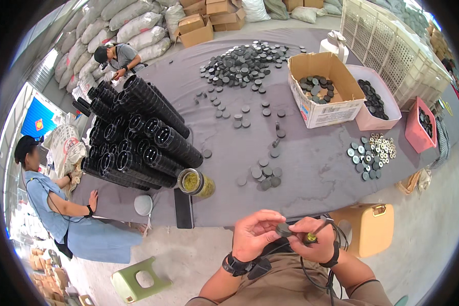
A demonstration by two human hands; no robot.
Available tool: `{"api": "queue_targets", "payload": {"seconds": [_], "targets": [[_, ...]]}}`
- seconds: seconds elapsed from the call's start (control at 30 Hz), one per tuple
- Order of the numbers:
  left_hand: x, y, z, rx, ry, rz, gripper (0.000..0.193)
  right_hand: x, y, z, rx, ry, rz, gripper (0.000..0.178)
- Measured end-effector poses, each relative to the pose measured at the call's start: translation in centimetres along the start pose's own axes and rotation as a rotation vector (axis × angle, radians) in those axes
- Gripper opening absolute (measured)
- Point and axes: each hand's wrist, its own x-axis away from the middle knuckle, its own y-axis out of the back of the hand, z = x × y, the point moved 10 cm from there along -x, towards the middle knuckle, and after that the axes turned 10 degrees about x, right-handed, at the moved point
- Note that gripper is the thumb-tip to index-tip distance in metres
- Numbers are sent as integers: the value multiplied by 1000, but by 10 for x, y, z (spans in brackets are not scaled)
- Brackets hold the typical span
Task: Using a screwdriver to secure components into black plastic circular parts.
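My left hand (252, 235) pinches a dark round cap (283, 229) between thumb and fingers, just in front of the table's near edge. Close against the cap's right side, my right hand (312, 239) is closed around a small tool with a yellow-green end (311, 237); its exact kind is hard to make out. Thin black cables hang by the right wrist. On the table ahead lies a small group of dark caps (265, 173), with a few more trailing away from it. Farther off is a large heap of similar caps (242, 64).
Stacked black tubes (137, 137), a glass jar (197, 183) and a black phone-like slab (184, 209) occupy the left. A cardboard box (324, 115), pink bins (419, 127), and caps beside pale rings (385, 148) are right. Stools (140, 280) stand below; two people work left.
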Motion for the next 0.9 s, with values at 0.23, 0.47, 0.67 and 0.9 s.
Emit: {"api": "queue_targets", "payload": {"seconds": [0.23,0.47,0.67,0.9], "targets": [[10,5,16,-2,105,-89,39,-5,-3,1,63,-2,-14,33],[9,24,13,373,175,-345,41,19,-28,-16,-588,-541,366,49],[-1,30,-4,616,89,-294,30,50,-26,-9,-491,-474,672,50],[-1,29,-18,576,4,-256,26,73,-42,-6,-722,-691,822,49]]}}
